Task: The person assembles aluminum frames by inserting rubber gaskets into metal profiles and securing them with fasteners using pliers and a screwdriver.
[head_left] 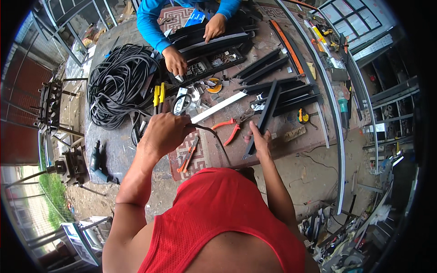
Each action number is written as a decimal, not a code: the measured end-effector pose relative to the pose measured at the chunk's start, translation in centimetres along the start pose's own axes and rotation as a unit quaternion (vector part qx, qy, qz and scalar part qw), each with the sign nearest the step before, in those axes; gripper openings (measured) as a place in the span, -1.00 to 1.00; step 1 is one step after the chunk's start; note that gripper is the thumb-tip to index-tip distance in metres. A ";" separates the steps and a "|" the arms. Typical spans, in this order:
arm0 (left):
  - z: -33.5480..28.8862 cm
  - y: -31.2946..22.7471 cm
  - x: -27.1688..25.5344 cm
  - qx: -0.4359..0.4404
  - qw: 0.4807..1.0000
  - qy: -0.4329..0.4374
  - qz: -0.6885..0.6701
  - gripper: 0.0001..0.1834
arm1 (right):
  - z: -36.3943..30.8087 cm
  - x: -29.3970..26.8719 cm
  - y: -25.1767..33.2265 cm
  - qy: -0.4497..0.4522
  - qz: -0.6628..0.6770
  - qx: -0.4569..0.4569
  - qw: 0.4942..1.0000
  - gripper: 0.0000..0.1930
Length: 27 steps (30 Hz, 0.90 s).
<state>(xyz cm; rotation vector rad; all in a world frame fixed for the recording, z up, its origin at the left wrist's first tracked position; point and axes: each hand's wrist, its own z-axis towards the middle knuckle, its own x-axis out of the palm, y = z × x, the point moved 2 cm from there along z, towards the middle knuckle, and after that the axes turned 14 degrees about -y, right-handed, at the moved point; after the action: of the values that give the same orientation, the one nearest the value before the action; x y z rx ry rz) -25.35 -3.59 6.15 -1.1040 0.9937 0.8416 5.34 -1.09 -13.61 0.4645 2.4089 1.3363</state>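
Observation:
My left hand [160, 133] is closed around a thin black rubber strip [215, 133], whose loose end hangs down past the table edge. In my right hand [260, 142] is a short black metal profile [269, 108], gripped near its lower end and slanting up to the right. Between the hands lie pliers with red handles [233, 132] and, nearer me, an orange utility knife [187, 155]. A white bar [218, 107] lies just beyond them. Left of it are yellow-handled tools [159, 94]. A large coil of black rubber strip [119, 84] sits at the left.
Across the table, a co-worker in blue sleeves [152, 27] reaches over a tray of small hardware [218, 60]. More black profiles [264, 66] lie at right, near a tape measure [303, 116]. A drill [96, 164] lies at the left edge. Long rails [334, 136] run along the right.

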 end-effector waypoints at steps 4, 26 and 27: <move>0.1 -1.2 -3.5 -0.009 0.996 -0.080 0.034 -0.70 | 2.4 2.1 -0.9 -0.072 -0.091 -0.262 0.958 -0.43; 3.1 -11.6 7.2 0.108 0.931 -0.068 -0.341 -0.60 | 2.7 -14.6 33.2 0.017 0.424 -0.200 0.883 -0.72; 3.9 -10.3 8.6 0.041 0.936 0.005 -0.350 -0.59 | 3.2 -15.5 33.3 0.129 0.449 -0.220 0.857 -0.70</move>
<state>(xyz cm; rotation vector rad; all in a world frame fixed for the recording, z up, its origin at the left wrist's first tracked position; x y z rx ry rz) -12.22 -1.88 1.87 -1.2711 0.5615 0.2107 24.34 11.19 15.55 1.4584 1.9745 2.3747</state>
